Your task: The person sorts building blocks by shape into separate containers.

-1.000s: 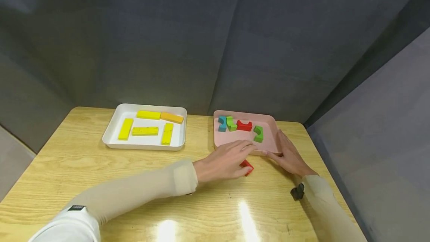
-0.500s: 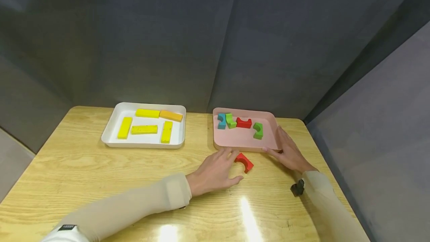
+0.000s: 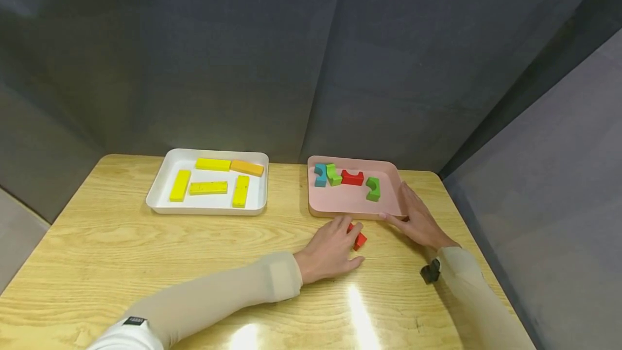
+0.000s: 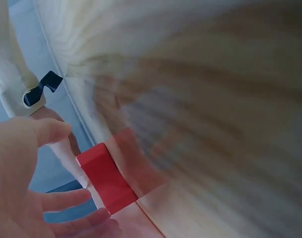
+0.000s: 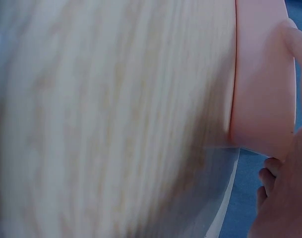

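Observation:
A red arch-shaped block [image 3: 360,241] lies on the table just in front of the pink tray [image 3: 340,210]. My left hand [image 3: 330,250] reaches over it from the left, and its fingers partly cover the block in the head view. Seen from the left wrist, the thumb stands apart from the red block [image 4: 108,178], while the fingertips [image 4: 102,214] come right up to its end. At the tray's near right corner rests my right hand [image 3: 423,226]: the thumb touches the front rim and straight fingers lie along the right side.
Inside the pink tray lie a blue block [image 3: 320,175], two green ones [image 3: 373,189] and another red arch block [image 3: 352,177]. A white tray [image 3: 206,211] at left holds several yellow blocks [image 3: 208,188] and an orange one [image 3: 247,167]. A dark curtain [image 3: 218,58] hangs behind the table.
My left hand first drew back left, uncovering the red arch block, then came right over it again. The block turned slightly. My right hand stays at the tray's corner.

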The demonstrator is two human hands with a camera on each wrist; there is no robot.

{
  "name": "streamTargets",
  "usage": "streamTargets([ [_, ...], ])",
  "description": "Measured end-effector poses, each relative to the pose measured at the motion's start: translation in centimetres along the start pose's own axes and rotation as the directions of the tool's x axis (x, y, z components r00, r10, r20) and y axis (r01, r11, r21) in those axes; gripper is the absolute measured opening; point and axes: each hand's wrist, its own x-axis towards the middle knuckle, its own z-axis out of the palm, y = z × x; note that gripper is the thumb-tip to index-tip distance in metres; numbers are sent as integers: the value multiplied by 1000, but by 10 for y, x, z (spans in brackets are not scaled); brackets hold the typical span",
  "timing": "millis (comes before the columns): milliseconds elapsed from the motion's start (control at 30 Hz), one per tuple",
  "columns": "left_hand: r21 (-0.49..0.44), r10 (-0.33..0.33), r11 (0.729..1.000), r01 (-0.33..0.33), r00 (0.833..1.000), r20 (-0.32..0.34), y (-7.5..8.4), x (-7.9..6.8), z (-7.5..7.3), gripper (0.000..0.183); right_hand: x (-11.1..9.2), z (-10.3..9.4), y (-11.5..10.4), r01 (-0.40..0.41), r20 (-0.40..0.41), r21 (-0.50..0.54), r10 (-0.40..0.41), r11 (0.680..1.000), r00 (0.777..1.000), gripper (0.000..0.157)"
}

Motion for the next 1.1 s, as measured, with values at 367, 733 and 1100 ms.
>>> streamTargets([
  [367, 65, 6, 998, -10, 998, 61, 5, 11, 5, 57, 2, -3, -1, 17, -6, 0, -17, 1000, 1000, 121],
  [733, 68, 16, 998, -18, 999, 28, 8, 14, 5, 35, 0, -2, -4, 21, -16, 0, -21, 1000, 1000, 120],
  [1100, 69, 51, 996, -55, 997, 55, 9, 13, 3, 25, 0, 1, 0, 34, -22, -4, -34, 999, 999, 120],
])
